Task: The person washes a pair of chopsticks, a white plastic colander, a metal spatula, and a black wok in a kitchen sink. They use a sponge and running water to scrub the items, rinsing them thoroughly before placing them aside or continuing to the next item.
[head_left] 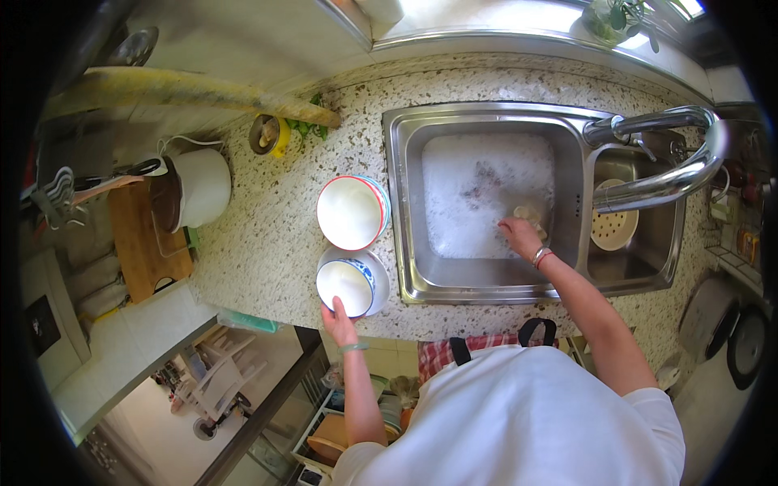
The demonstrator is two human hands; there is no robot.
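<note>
My left hand [339, 324] grips a white bowl [344, 283] with a blue-patterned outside, thumb over its near rim. The bowl tilts on a pale plate [378, 279] on the counter. Just behind stands a larger white bowl [348, 212] with a red rim and light-blue outside, apparently stacked on another. My right hand [521, 236] reaches into the large sink basin [409, 202], fingers drawn together and pointing down at white suds [462, 202]. Right beside its fingers is a crumpled beige thing [528, 215], perhaps a sponge or cloth. Whether the fingers hold anything is hidden.
A curved chrome faucet [660, 185] reaches over the smaller right basin, where a beige perforated strainer [613, 228] sits. On the left are a white pot [204, 188], a wooden board [142, 239] and a small yellow container [279, 138]. The speckled counter [259, 267] surrounds the sink.
</note>
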